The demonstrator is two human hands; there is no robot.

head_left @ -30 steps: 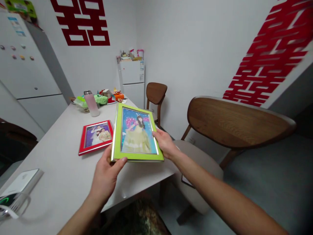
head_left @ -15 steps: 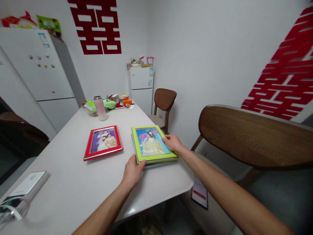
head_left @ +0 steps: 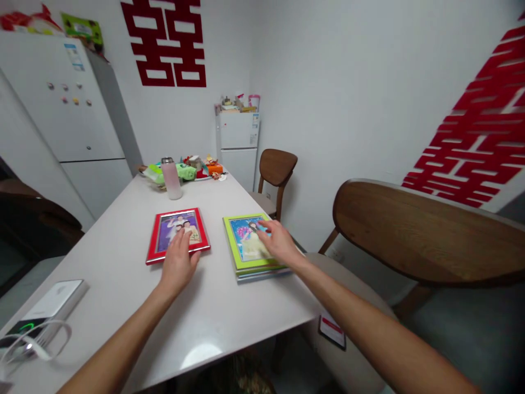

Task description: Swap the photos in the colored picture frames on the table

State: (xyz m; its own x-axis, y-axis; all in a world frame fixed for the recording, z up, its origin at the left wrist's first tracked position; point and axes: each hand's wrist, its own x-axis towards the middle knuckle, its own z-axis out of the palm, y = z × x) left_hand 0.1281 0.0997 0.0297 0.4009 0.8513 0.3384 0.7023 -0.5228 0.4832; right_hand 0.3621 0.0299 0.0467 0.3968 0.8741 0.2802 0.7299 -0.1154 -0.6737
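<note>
the person's bare left hand (head_left: 179,265), half a second ago clasping the near corner of the lime-green rectangular picture frame (head_left: 244,245), has crossed toward 9 o'clock; its fingers are loosely spread, grasping nothing, over the glossy red rectangular picture frame (head_left: 174,221) at its 12 o'clock. the bare right hand (head_left: 281,244) has let go of the lime frame's side edge; its half-open fingers hover or rest above that frame, toward 10 o'clock, contact uncertain. the lime frame lies stacked on a pale blue-grey flat item (head_left: 262,276). farther off, at the red frame's 12 o'clock, a frosted pink cylindrical bottle (head_left: 171,179) stands upright on the glossy white table (head_left: 217,317).
</note>
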